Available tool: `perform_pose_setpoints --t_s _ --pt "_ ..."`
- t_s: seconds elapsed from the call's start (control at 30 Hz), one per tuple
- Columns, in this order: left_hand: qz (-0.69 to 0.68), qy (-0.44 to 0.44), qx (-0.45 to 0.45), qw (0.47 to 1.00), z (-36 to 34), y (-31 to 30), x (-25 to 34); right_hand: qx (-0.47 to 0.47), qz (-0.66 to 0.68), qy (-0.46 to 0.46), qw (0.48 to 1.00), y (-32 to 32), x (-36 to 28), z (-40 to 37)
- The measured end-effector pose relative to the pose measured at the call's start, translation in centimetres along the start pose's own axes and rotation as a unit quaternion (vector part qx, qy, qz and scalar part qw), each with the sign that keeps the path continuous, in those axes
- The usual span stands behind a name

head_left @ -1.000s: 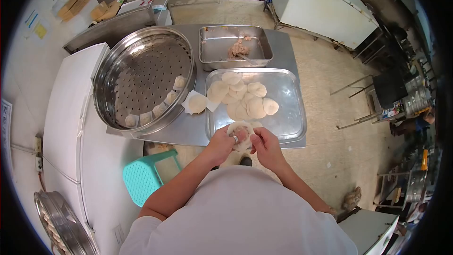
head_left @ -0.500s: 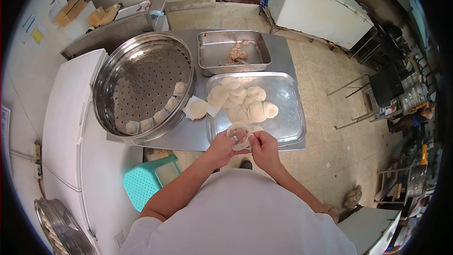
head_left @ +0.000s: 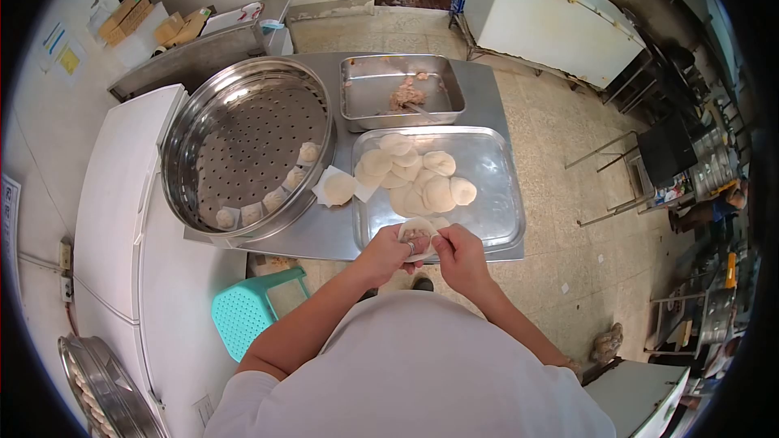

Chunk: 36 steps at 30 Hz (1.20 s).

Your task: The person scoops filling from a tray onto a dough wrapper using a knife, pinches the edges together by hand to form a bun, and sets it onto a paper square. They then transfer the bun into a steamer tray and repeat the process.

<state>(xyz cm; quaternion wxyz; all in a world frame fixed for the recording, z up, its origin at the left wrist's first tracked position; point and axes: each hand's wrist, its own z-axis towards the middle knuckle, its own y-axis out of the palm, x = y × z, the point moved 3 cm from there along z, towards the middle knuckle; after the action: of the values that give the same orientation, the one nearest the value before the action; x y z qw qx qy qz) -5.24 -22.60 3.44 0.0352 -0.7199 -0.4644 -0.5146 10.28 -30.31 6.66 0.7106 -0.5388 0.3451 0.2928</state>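
Observation:
My left hand (head_left: 388, 255) cups a round dough wrapper (head_left: 419, 229) with pinkish meat filling in its middle. Pinching the wrapper's right edge is my right hand (head_left: 461, 255). Both hands are just over the near edge of a shallow metal tray (head_left: 495, 195), where several flat dough rounds (head_left: 438, 193) lie overlapping. Behind that tray, a deeper metal pan (head_left: 361, 101) contains a heap of meat filling (head_left: 406, 93) with a utensil handle sticking out. One dough round (head_left: 339, 188) rests on white paper left of the tray.
A large perforated steamer (head_left: 243, 138) stands at the table's left, with several filled buns (head_left: 273, 199) on paper along its near right side. Below it is a turquoise stool (head_left: 243, 316). A white freezer (head_left: 544, 24) is at the back right, and another steamer (head_left: 122, 389) sits at lower left.
Both hands have shifted slightly toward me and to the right with the wrapper. Its edges look drawn up more around the filling.

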Motion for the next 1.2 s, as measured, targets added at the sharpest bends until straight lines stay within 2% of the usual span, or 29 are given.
perform_pose_setpoints --t_s 0.13,0.33,0.43,0.63,0.73,0.83,0.93,1.03,1.13,1.2 --pt "-0.003 -0.011 0.001 1.000 0.5 0.0 -0.2 0.001 -0.021 0.001 1.000 -0.4 0.4 -0.4" --pt "0.075 -0.032 -0.040 0.996 0.7 0.4 0.8 0.003 0.062 -0.027 0.998 -1.3 0.0 0.4" --pt "0.116 -0.054 -0.061 0.990 1.2 0.3 0.8 -0.029 0.030 -0.020 0.999 -1.7 0.3 0.2" --pt "0.114 -0.071 -0.085 0.987 1.8 0.2 0.7 -0.038 -0.016 0.014 0.999 -1.8 1.0 -0.6" --pt "0.162 -0.061 -0.099 0.980 1.6 0.5 1.5 -0.024 0.056 0.017 0.998 -2.4 -0.4 0.0" --pt "0.241 -0.054 -0.109 0.963 1.1 1.1 2.9 -0.052 0.078 -0.002 0.996 -2.3 -0.3 0.2" --pt "0.254 -0.069 -0.130 0.956 2.3 0.2 1.9 -0.061 0.022 0.002 0.998 -2.1 0.3 0.1" --pt "0.033 -0.102 -0.092 0.990 2.4 -0.4 1.2 -0.004 -0.014 0.001 1.000 -1.7 1.0 -0.1" --pt "-0.069 -0.128 -0.026 0.989 1.6 1.1 1.4 0.057 -0.005 -0.011 0.998 -1.0 1.5 -0.1" --pt "-0.075 -0.089 -0.028 0.993 2.3 1.1 0.1 0.046 -0.001 -0.013 0.999 -0.6 1.4 -0.2"
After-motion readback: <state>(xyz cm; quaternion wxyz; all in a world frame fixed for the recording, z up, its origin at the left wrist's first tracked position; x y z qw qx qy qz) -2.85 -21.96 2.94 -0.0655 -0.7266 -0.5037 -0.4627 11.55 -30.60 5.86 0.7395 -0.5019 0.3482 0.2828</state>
